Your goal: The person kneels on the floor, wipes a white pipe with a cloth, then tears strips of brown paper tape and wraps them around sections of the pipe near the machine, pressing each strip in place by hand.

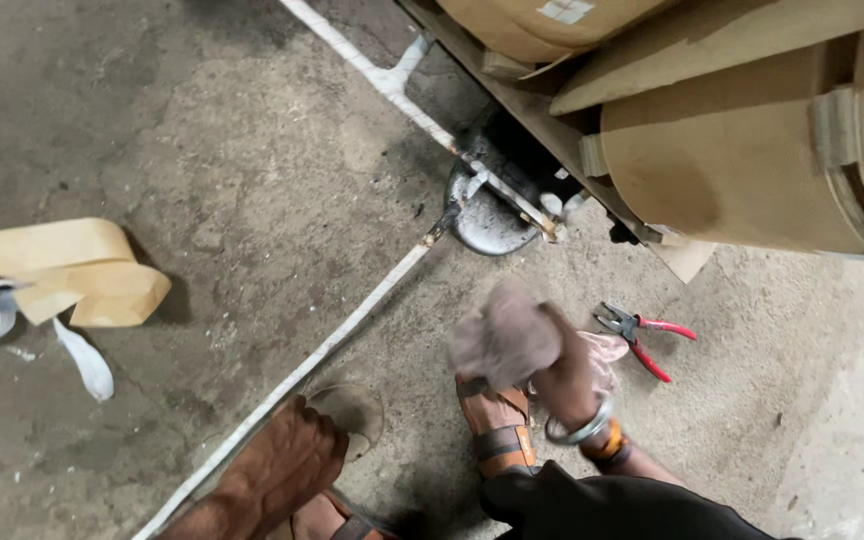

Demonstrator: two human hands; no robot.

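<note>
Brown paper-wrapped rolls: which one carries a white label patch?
The brown paper-wrapped roll at the top edge, above the slanted cardboard sheet; the larger brown roll at the right shows only paper straps.

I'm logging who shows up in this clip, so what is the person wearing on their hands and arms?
Only one hand shows, the right hand, bare with no glove. Its wrist carries a silver metal bangle and an orange band just behind it. A black sleeve covers the arm behind them. The left hand is out of view.
</note>
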